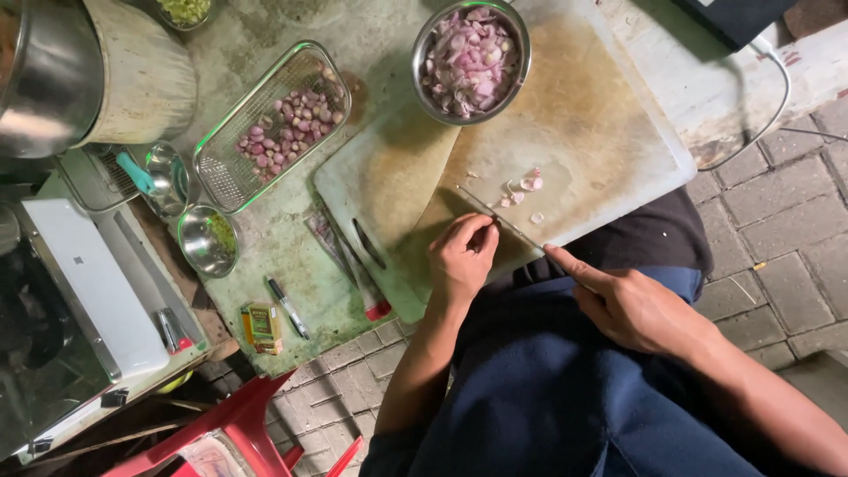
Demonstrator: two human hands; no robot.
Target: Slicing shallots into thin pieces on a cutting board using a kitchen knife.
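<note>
Working over the worktop [265, 256], you have a big white cutting board [583, 132] with a steel bowl of sliced shallots [472, 60] at its far edge and a wire basket of whole shallots [274, 124] beside it. Your right hand [640, 309] has its grip closed round the knife [508, 228] handle, forefinger along the spine. Your left hand [461, 258] has fingers curled at the blade; what they pinch I cannot tell. Keep fingertips tucked, blade flat. Cut shallot bits [526, 187] lie just beyond.
</note>
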